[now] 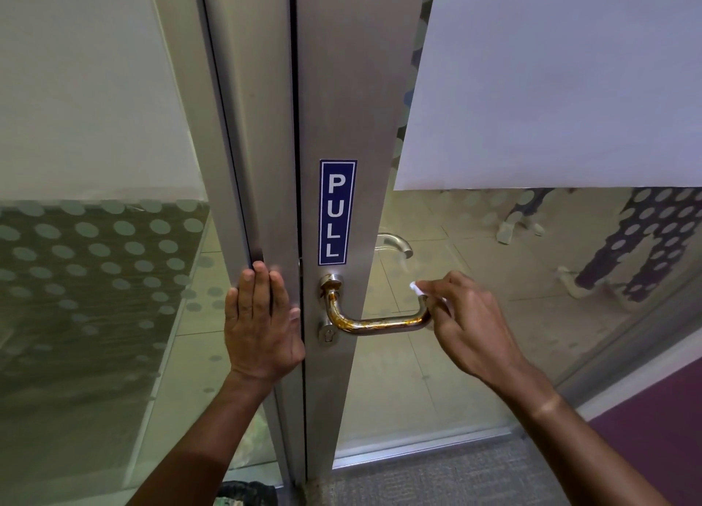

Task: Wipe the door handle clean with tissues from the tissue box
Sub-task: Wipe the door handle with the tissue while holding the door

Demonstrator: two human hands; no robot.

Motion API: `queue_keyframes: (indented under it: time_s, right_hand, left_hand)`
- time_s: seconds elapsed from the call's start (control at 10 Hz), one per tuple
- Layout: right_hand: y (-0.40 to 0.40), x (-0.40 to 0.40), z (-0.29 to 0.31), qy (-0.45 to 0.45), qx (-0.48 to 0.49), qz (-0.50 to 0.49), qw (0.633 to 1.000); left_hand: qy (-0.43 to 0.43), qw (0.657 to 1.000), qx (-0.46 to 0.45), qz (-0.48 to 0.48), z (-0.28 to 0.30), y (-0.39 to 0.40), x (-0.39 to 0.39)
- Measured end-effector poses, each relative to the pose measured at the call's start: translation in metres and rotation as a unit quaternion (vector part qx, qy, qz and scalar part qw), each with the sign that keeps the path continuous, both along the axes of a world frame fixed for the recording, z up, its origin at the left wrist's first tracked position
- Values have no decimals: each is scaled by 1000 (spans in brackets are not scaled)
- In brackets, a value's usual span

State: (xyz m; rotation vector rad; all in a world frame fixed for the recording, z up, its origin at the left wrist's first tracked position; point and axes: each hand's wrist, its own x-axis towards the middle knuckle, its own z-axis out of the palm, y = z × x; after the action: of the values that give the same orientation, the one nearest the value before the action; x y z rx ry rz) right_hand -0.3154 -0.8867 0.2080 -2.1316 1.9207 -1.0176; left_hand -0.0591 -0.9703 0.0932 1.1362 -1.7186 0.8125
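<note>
The right hand (471, 323) pinches a small crumpled white tissue (415, 287) against the outer bend of the rust-stained curved metal door handle (376, 324), while the left hand (260, 327) presses flat, fingers straight, on the brushed aluminium door frame (262, 144).

An office entrance: an aluminium-framed glass door (342, 125) with a blue PULL sign (337, 212), frosted-dot glass panels (95, 258) beside it, grey carpet (456, 479) on this side and a tiled floor (437, 372) beyond the glass.
</note>
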Motion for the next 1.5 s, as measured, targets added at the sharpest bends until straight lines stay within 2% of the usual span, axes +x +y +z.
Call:
queue_keyframes:
  time_s: [0.1, 0.2, 0.4, 0.7, 1.0, 1.5]
  right_hand:
    - [-4, -2, 8, -22, 24, 4, 999]
    - [-7, 0, 8, -22, 6, -35, 999]
    - [-7, -3, 7, -61, 12, -39, 997]
    - [1, 2, 8, -31, 36, -54, 997]
    - [8, 12, 1, -7, -6, -106, 994]
    - [35, 34, -9, -82, -38, -109, 990]
  left_hand:
    - [2, 1000, 3, -2, 0, 1, 0]
    - [3, 1000, 4, -2, 0, 1, 0]
    - [0, 1000, 0, 2, -2, -1, 0]
    - [2, 1000, 0, 1, -2, -1, 0]
    - [1, 1000, -2, 2, -2, -1, -1]
    - [4, 1000, -4, 0, -4, -2, 0]
